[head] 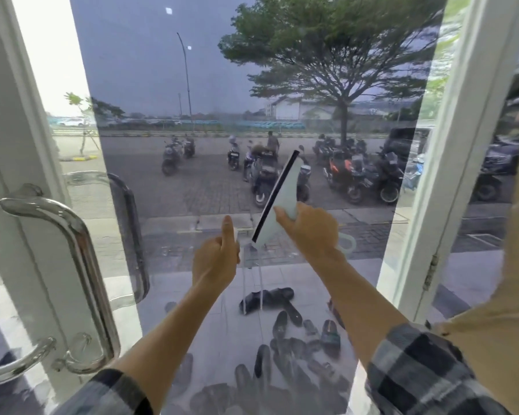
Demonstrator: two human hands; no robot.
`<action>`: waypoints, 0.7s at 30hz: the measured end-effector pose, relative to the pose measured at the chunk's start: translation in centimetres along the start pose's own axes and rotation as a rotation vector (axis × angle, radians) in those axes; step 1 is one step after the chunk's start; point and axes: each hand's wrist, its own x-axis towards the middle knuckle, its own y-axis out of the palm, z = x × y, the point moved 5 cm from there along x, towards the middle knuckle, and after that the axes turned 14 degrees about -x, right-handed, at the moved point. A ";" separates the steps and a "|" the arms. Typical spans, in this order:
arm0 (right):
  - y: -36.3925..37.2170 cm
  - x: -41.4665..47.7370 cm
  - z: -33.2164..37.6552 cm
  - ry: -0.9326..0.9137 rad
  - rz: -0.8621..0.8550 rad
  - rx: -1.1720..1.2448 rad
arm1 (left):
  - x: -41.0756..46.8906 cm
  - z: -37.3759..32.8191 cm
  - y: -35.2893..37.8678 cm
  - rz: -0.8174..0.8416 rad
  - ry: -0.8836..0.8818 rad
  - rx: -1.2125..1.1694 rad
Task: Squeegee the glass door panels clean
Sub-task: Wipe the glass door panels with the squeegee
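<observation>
Step, as I read it: a wipe pass on the glass panel, w/ the blade set to the pane about mid-height, right of centre. Can't confirm full contact from this angle.

R hand: fingers wrapped round the squeegee at its lower end, thumb on the pale body. L hand: fingers curled, thumb up, gripping a pale item that's mostly hidden; can't tell what it is. It sits just left of the blade's lower tip, not touching it.

Squeegee orientation: long axis runs on a steep diagonal, lower-left to upper-right. The black rubber edge faces left/up-left, and the handle end w/ its loop trails to the lower right behind the wrist.

Next move, my guess: drag left across the pane toward the door handle, edge leading. That needs even pressure along the whole blade, tilt kept constant, and the L hand out of the path first. Lower part of the pane, over the shoes outside, prob. not done yet.
</observation>
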 end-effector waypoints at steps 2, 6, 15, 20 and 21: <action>0.5 -0.4 -3.7 0.068 0.006 -0.014 | -0.2 0.0 2.5 0.036 -0.010 -0.001; 1.6 -1.9 -9.6 0.189 0.048 0.008 | -1.0 0.0 7.2 0.110 -0.035 -0.023; 7.3 -7.5 -13.2 0.556 0.176 0.298 | -2.7 1.2 10.7 0.205 -0.008 0.044; 10.2 -11.3 -12.5 0.741 0.271 0.501 | -3.3 2.3 9.7 0.211 -0.010 0.090; 10.6 -12.1 -12.3 0.773 0.286 0.527 | -3.4 2.5 9.5 0.208 -0.011 0.096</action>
